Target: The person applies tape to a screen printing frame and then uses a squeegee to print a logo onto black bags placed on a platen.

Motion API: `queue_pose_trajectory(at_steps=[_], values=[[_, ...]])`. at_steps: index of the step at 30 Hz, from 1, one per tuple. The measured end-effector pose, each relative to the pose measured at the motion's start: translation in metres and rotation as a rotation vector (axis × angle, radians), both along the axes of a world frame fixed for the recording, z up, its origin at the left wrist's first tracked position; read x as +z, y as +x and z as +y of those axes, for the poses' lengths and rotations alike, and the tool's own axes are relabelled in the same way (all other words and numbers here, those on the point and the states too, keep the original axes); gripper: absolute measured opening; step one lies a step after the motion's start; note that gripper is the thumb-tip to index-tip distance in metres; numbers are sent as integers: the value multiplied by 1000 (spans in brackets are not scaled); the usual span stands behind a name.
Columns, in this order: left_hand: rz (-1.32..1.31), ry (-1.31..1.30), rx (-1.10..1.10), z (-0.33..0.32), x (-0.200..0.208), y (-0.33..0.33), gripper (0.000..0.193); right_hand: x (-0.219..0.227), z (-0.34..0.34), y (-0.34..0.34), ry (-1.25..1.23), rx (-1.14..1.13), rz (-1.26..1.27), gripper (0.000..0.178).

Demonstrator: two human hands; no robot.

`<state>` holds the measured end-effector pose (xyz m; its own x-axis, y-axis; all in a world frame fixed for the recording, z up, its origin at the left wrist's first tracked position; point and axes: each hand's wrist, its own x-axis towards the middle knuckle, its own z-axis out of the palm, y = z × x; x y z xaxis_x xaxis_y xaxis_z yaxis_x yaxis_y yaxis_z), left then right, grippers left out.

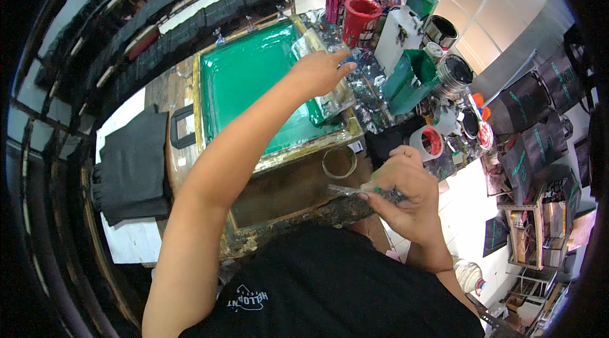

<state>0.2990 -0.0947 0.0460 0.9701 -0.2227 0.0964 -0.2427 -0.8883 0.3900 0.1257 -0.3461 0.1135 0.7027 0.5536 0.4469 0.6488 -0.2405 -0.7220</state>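
Observation:
A screen-printing frame (196, 94) with a green, glossy mesh (247, 71) lies before me. Along its right side rests a whitish, ink-smeared squeegee-like bar (341, 98). My left hand (320, 75) is over this bar, its fingers and thumb drawn together at the bar's right edge. Whatever they pinch is too small to tell. Lower right, close to my body, my right hand (409, 195) is closed, pinching a crumpled clear plastic strip (344, 191) that points left. A ring of tape (339, 162) lies near the strip, below the frame.
Folded black fabric (134, 167) lies left of the frame, beside a black handle (183, 127). To the right stand a red bucket (361, 18), a white jerrycan (398, 37), a green cut container (409, 81), open cans (455, 71) and a tape roll (426, 143). Black printed bags (520, 106) hang farther right.

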Motion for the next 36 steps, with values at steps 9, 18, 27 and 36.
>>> queue_pose_trajectory(at_steps=[9, 18, 27, 36], values=[[312, 445, 117, -12, -45, 80, 46, -17, -39, -2, 22, -136, 24, 13], [214, -133, -82, 159, 49, -12, 44, -17, -25, 4, 81, -65, 0, 12], [-33, -126, 94, 219, 57, -137, 53, -15, 5, -2, 60, 6, -46, 15], [-240, 195, 84, 147, 13, -217, 46, -16, 19, -9, 24, 14, -84, 16]])
